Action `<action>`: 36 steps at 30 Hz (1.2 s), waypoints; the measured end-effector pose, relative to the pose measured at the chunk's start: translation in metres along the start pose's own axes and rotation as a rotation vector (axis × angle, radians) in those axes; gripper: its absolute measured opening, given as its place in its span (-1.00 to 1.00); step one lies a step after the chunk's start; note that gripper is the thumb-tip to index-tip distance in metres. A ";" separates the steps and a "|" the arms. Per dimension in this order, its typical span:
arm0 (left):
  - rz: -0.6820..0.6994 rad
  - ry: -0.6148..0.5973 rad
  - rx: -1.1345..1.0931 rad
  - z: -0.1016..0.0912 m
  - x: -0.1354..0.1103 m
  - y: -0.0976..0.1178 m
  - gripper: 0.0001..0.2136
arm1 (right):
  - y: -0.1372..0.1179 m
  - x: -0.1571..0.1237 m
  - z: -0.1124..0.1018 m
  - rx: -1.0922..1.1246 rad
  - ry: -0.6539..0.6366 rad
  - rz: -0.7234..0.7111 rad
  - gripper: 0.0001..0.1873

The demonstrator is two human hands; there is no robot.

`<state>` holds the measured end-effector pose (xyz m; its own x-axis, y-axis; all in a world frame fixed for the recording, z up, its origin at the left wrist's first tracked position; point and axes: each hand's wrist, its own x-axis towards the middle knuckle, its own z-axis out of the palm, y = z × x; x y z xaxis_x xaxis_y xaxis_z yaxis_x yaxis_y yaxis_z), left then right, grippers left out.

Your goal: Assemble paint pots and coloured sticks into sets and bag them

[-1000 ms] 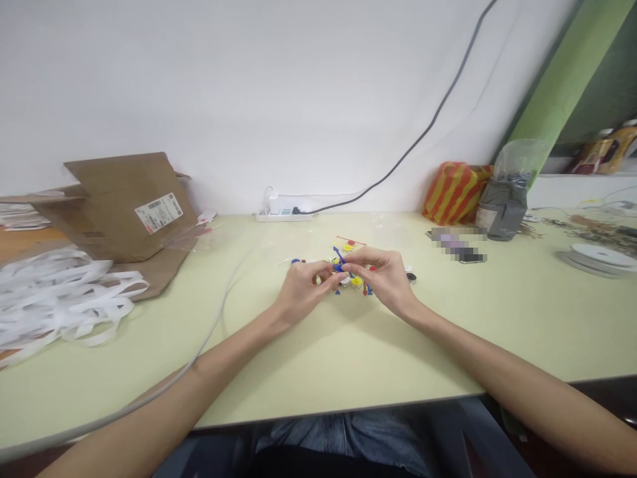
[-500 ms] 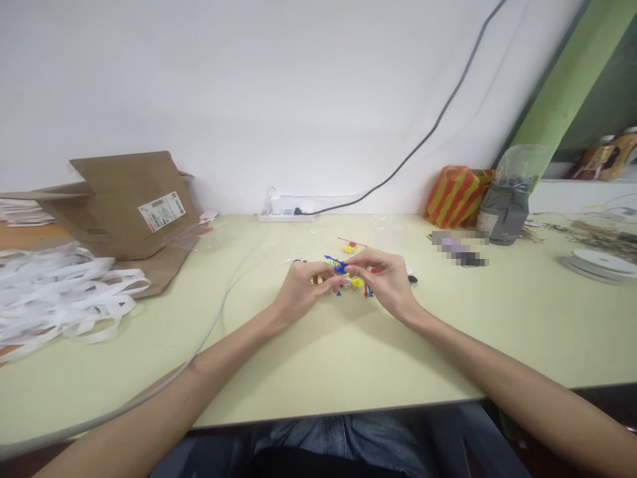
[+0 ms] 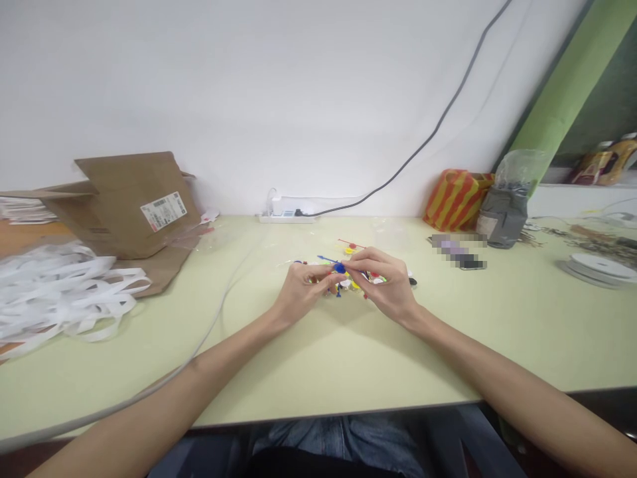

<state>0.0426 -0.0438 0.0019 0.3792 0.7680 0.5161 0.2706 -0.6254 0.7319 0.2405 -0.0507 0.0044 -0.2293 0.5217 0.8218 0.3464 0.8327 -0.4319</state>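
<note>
My left hand (image 3: 303,292) and my right hand (image 3: 385,282) meet over the middle of the pale green table (image 3: 323,362). Between their fingertips is a small blue plastic piece (image 3: 339,267) with a thin blue rod (image 3: 326,259) pointing left. My right fingers pinch it. My left fingers hold a small multicoloured plastic assembly (image 3: 348,282) with yellow, red and white parts, much of it hidden by my fingers. A thin red rod with a red disc (image 3: 351,245) lies just beyond my hands.
A grey cable (image 3: 219,332) crosses the table left of my hands. Flattened cardboard (image 3: 132,206) and white strips (image 3: 60,299) lie left. A power strip (image 3: 286,216) sits at the back. A striped bag (image 3: 458,199), grey bag (image 3: 505,206) and white tape roll (image 3: 597,269) stand right.
The blue rod has swung from pointing up to lying toward the left. My hands have drawn slightly closer, and the camera has tilted a little.
</note>
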 end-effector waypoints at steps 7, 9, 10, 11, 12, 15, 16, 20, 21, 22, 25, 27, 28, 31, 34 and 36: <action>-0.058 -0.004 -0.149 0.003 -0.002 0.002 -0.61 | 0.009 -0.001 0.000 -0.104 -0.178 -0.128 -0.67; -0.048 -0.047 -0.124 0.005 -0.003 0.004 -0.61 | 0.010 -0.003 0.002 -0.130 -0.131 -0.151 -0.79; -0.044 -0.067 -0.114 0.006 -0.004 0.005 -0.60 | 0.010 -0.003 0.003 -0.142 -0.110 -0.167 -0.84; -0.040 -0.083 -0.109 0.007 -0.004 0.005 -0.59 | 0.009 -0.004 0.003 -0.151 -0.095 -0.186 -0.87; -0.037 -0.093 -0.108 0.008 -0.004 0.006 -0.59 | 0.009 -0.004 0.003 -0.156 -0.083 -0.208 -0.89; -0.027 -0.107 -0.103 0.007 -0.004 0.008 -0.57 | 0.006 -0.004 0.001 -0.163 -0.055 -0.246 -0.92; -0.025 -0.109 -0.101 0.007 -0.003 0.009 -0.57 | 0.006 -0.003 0.001 -0.169 -0.051 -0.245 -0.94; -0.040 -0.117 -0.070 0.006 -0.004 0.008 -0.54 | 0.006 -0.003 0.001 -0.205 -0.091 -0.198 -0.94; -0.050 -0.119 -0.056 0.007 -0.004 0.008 -0.54 | 0.007 -0.002 0.001 -0.201 -0.117 -0.176 -0.95; -0.062 -0.118 -0.041 0.007 -0.004 0.007 -0.54 | 0.009 -0.002 0.001 -0.189 -0.144 -0.153 -0.97; -0.097 -0.084 -0.005 0.009 -0.004 0.004 -0.57 | 0.012 0.002 -0.003 -0.118 -0.237 -0.107 -0.88; -0.109 -0.045 0.012 0.008 -0.003 0.002 -0.61 | 0.012 0.006 -0.009 -0.062 -0.332 -0.094 -0.77; -0.104 -0.024 0.028 0.007 -0.002 0.001 -0.64 | 0.012 0.009 -0.013 -0.031 -0.391 -0.079 -0.72; -0.001 0.023 0.194 0.002 0.000 -0.003 -0.74 | 0.006 0.016 -0.025 0.073 -0.538 0.017 -0.62; 0.160 0.047 0.449 -0.003 0.002 -0.007 -0.76 | 0.000 0.020 -0.031 0.158 -0.570 0.105 -0.61; 0.236 0.060 0.558 -0.006 0.001 -0.009 -0.73 | -0.002 0.021 -0.031 0.197 -0.578 0.145 -0.61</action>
<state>0.0359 -0.0366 -0.0011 0.4389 0.5961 0.6723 0.6145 -0.7450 0.2595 0.2636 -0.0474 0.0343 -0.6663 0.6024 0.4396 0.2496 0.7357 -0.6297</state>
